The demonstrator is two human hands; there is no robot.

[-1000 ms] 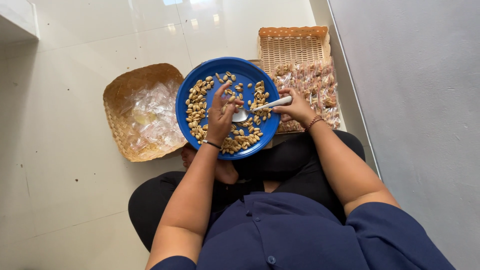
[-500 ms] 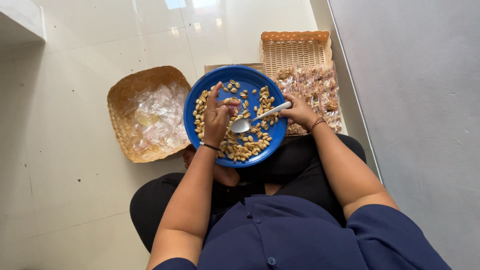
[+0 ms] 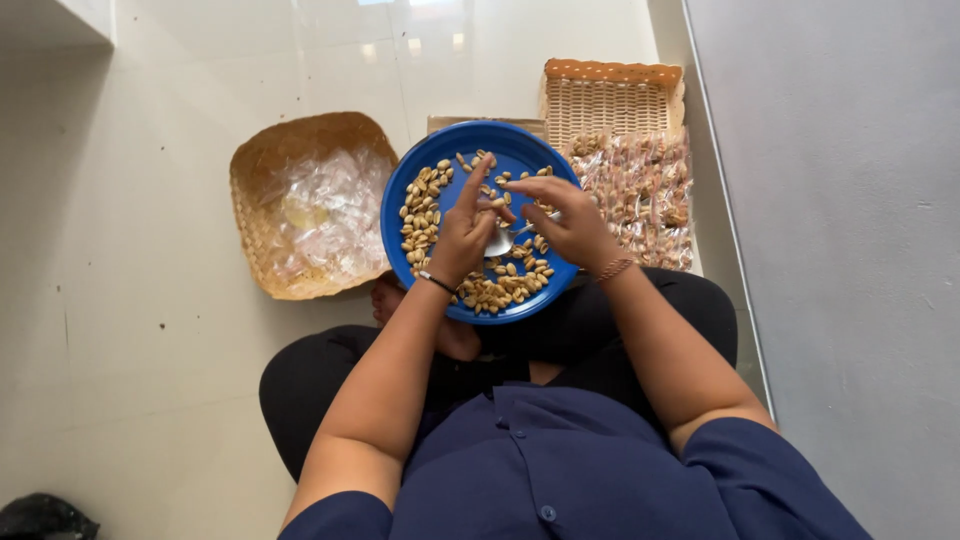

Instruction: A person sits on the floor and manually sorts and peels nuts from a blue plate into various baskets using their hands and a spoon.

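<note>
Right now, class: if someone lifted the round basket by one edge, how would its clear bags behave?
The bags look thin and crinkled, so probably floppy, light and slippery. The basket seems shallow, so they might slide out.

A pale, glossy tiled floor [image 3: 150, 330] fills most of the view, with thin grout lines crossing it. Bright patches of light reflect off the tiles at the floor's far edge. Along the floor's right side rises a plain grey wall [image 3: 850, 250]. At the floor's upper left corner a white ledge [image 3: 70, 20] juts in, casting shade beneath. A dark object [image 3: 40, 518] lies at the floor's lower left corner.
</note>
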